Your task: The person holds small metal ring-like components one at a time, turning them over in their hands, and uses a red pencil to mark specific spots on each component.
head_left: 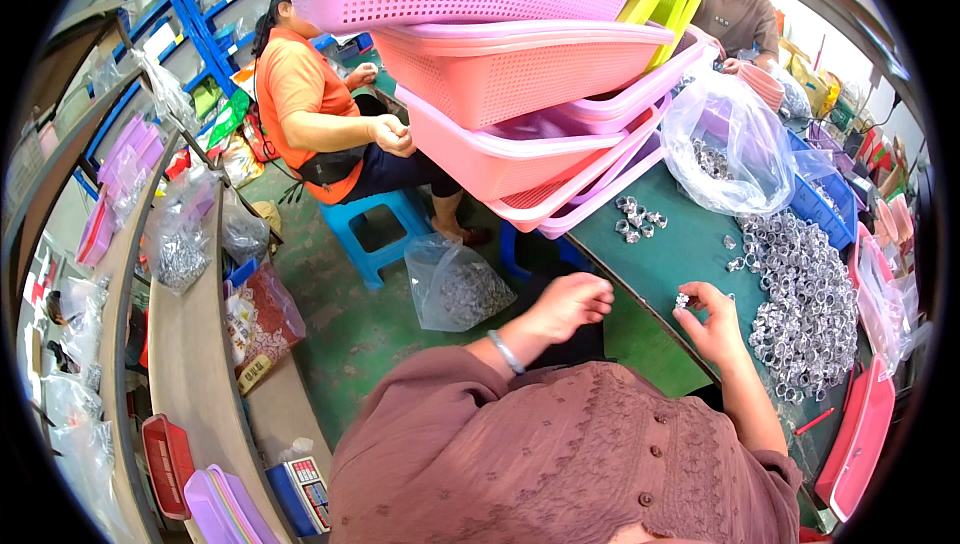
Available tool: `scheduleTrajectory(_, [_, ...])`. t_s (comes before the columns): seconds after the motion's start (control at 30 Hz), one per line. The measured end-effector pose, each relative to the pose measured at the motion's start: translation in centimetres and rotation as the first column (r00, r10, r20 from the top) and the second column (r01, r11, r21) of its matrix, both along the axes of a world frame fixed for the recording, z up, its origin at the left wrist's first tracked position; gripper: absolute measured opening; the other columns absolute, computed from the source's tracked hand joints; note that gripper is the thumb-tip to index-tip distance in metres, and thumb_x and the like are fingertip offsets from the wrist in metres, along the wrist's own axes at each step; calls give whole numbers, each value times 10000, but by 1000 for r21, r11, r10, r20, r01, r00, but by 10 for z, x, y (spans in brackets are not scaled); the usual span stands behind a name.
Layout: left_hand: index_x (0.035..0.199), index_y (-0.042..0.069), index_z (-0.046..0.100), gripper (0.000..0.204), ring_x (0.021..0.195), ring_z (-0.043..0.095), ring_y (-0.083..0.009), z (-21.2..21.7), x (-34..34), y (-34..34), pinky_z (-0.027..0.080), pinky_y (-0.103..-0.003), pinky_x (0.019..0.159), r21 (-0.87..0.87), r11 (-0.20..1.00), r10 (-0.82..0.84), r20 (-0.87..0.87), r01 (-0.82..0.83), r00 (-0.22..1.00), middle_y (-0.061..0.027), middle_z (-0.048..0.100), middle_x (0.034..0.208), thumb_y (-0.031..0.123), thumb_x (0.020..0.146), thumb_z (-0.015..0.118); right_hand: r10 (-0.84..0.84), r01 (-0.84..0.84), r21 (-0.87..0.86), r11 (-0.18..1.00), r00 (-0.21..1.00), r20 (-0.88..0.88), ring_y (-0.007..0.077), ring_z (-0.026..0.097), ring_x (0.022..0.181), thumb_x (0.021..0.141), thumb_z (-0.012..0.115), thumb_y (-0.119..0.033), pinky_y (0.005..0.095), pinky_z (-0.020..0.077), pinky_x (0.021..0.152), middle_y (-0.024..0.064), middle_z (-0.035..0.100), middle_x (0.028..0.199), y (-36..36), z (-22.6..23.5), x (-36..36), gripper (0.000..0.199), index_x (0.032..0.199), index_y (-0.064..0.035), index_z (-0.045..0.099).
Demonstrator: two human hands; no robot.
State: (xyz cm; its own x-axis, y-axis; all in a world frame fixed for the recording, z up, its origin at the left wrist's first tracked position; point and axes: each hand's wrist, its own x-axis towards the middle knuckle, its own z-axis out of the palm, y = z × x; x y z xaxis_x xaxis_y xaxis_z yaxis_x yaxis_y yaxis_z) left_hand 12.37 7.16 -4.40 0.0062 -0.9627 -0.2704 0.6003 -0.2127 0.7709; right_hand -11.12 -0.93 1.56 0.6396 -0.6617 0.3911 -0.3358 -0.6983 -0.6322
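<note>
Right hand (712, 322) pinching a small shiny silver metal ring (682, 299) between fingertips, just above the near edge of the green table (660, 254). Left hand (568, 306) loosely curled, nothing visible in it, held left of the table edge. To the right, a large heap of similar silver rings (805, 304); farther off, a small cluster of rings (638, 217) and a clear plastic bag (725, 144). Far left on the table, stacked pink perforated plastic baskets (520, 74). On the floor, a blue plastic stool (375, 229).
</note>
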Motion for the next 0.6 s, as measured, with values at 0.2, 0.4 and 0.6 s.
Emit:
scheduleTrajectory(0.2, [805, 61, 529, 251, 717, 563, -205, -31, 170, 6, 484, -319, 636, -26, 765, 526, -552, -643, 648, -73, 565, 745, 300, 849, 469, -63, 64, 14, 998, 995, -82, 201, 575, 694, 681, 652, -65, 286, 445, 620, 103, 584, 768, -14, -13, -6, 244, 898, -8, 556])
scheduleTrajectory(0.4, [958, -11, 488, 433, 896, 540, -309, 18, 244, -9, 460, -427, 793, -52, 558, 547, -727, -828, 414, -156, 541, 942, 393, 833, 395, -102, 103, 16, 995, 990, -93, 193, 566, 698, 681, 648, -60, 285, 441, 620, 99, 575, 787, -13, -16, 0, 259, 914, -8, 547])
scheduleTrajectory(0.6, [896, -6, 523, 443, 821, 544, -283, 9, 247, 3, 469, -398, 734, 23, 486, 591, -745, -874, 309, -133, 543, 874, 420, 810, 435, -101, 101, -6, 995, 990, -94, 210, 557, 689, 675, 642, -64, 294, 438, 615, 107, 567, 778, -17, -24, -1, 252, 901, -5, 547])
